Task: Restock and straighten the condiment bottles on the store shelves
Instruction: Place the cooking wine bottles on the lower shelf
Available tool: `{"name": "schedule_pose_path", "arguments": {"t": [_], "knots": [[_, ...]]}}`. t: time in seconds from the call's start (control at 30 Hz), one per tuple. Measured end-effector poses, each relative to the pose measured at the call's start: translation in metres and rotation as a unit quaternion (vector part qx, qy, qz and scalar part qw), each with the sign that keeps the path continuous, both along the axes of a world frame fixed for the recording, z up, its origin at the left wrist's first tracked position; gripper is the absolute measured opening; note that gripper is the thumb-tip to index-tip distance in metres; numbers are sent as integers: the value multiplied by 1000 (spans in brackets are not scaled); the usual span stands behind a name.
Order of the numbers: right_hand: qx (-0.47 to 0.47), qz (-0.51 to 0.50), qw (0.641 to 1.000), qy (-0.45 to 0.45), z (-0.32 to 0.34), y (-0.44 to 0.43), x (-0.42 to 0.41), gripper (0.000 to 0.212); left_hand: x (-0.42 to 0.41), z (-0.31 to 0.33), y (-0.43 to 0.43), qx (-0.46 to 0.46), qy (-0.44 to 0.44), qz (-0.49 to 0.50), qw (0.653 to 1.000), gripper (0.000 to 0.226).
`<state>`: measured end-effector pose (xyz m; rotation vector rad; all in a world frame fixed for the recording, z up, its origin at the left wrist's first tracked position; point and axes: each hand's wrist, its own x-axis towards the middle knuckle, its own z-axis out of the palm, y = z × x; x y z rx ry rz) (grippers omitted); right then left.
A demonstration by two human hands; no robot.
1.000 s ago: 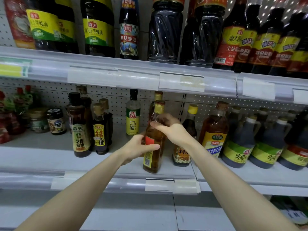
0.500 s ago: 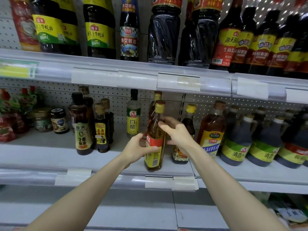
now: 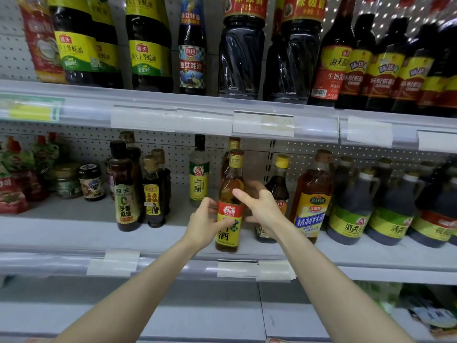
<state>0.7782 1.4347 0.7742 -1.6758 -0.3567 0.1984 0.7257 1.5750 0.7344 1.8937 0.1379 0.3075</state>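
The amber bottle (image 3: 228, 206) stands upright at the near edge of the middle shelf (image 3: 74, 233), the left hand (image 3: 204, 225) curled around its label and the right hand (image 3: 262, 206) spread loosely at its shoulder. It looks like full glass: heavy, smooth and breakable, best held low on the body. One identical bottle stands behind it, making two.

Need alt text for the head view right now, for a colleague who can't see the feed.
Two bare hands meet around an upright amber cooking-wine bottle at the front of the middle shelf: the left hand on its label, the right hand at its shoulder. A white vinegar bottle stands behind to the left, and dark sauce bottles fill the shelf above.
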Motion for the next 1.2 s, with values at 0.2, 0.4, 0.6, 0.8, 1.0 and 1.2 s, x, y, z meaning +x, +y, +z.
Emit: {"name": "schedule_pose_path", "arguments": {"t": [0.2, 0.4, 0.6, 0.8, 1.0, 1.2], "knots": [[-22, 12, 999, 37, -1, -6, -3, 40, -5, -2, -4, -39, 5, -20, 999, 53], [-28, 6, 998, 65, -7, -3, -15, 49, -11, 0, -5, -68, 24, -30, 997, 57], [-48, -7, 993, 112, -21, -2, -27, 61, -24, 8, -9, -134, 41, -70, 988, 61], [-44, -23, 988, 144, -29, 6, -24, 67, -21, 5, -9, -137, 66, -91, 984, 63], [-37, -21, 990, 137, -28, 8, -18, 63, -16, 11, -10, -137, 65, -108, 982, 23], [-40, -24, 991, 129, -27, 11, -11, 63, -9, 13, -7, -138, 65, -104, 983, 25]]}}
